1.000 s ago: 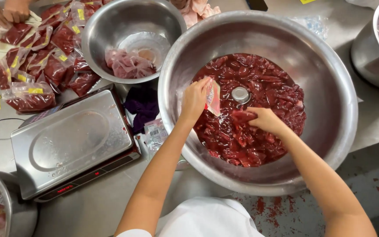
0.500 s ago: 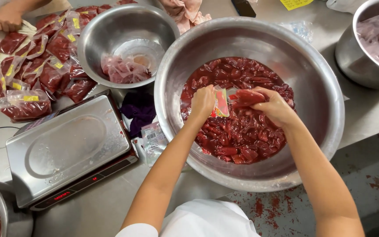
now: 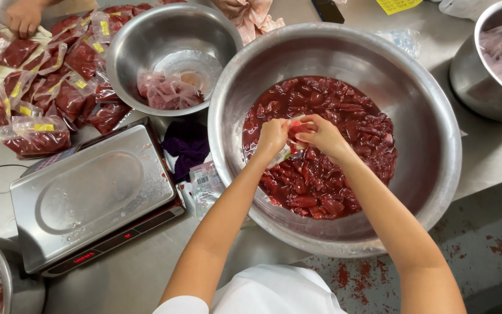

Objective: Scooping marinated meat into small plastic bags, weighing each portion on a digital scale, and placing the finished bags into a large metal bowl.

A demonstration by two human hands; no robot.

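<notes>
Over the big bowl [image 3: 437, 174] of red meat [image 3: 344, 174], the left hand [image 3: 271, 138] pinches a small clear bag [image 3: 289, 150], fingers curled tight on its mouth. The right hand [image 3: 321, 136], beside it, fingers bent, seems to press meat in. The step looks like filling the bag. Next would call for a full bag carried left of the bowl to the scale [image 3: 94, 192].

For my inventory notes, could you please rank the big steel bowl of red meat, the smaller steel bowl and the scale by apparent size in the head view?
1. Big steel bowl of red meat
2. Scale and smaller steel bowl: look alike, unsure.
</notes>
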